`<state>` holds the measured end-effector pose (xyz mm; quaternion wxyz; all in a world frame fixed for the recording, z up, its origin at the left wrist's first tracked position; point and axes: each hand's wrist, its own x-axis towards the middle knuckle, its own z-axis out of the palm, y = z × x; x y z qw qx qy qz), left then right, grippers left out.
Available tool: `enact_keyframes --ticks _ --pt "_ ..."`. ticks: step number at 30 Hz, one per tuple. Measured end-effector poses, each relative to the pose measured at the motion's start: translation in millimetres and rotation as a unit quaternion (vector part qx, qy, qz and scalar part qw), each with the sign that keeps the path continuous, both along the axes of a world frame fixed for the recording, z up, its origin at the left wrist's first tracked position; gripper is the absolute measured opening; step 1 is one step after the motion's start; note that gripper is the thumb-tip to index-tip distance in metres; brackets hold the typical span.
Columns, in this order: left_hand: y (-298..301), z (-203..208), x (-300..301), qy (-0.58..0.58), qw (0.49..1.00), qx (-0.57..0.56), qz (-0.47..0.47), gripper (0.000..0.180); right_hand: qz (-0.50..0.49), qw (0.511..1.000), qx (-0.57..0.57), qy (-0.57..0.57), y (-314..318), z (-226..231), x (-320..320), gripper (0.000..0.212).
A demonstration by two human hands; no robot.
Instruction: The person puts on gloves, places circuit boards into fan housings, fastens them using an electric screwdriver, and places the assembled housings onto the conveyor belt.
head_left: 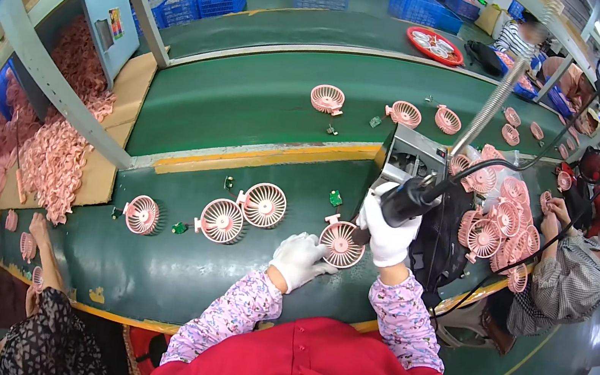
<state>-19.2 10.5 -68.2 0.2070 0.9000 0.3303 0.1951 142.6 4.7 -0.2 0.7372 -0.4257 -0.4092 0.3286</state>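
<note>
My left hand [298, 262], in a white glove, pinches the lower left rim of a pink round fan grille [342, 245] lying on the green work surface. My gloved right hand [390, 231] is wrapped round a black electric screwdriver [408, 203] that slants over the bench, its lower end at the grille's right edge. What the tip touches is hidden. Just beyond the grille lies a small green circuit board [335, 199]. Left of it are more pink grilles, one [264, 205] beside another [222, 220], and a third [141, 214] farther left, with small boards nearby.
A metal box [413, 157] stands beyond my right hand, with a coiled spring [491, 107] above it. Pink grilles [504, 220] are heaped at right. Several grilles ride on the green belt [250, 107]. Pink parts [51, 160] pile up at left. Co-workers sit on both sides.
</note>
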Motion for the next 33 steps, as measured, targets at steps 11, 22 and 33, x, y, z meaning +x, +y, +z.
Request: enact_keyframes --ticks 11,22,33 --pt "-0.2 -0.3 -0.3 -0.012 1.0 0.005 0.003 0.034 0.16 0.987 -0.022 0.001 -0.7 -8.5 -1.5 0.024" --pt "-0.5 -5.8 -0.9 -0.037 0.999 0.033 0.002 0.032 -0.086 0.991 0.053 -0.084 -5.8 37.3 30.9 0.028" --pt "-0.4 -2.2 -1.1 -0.014 1.0 0.009 0.001 0.033 0.035 0.999 -0.021 0.01 -17.3 20.0 -5.7 0.029"
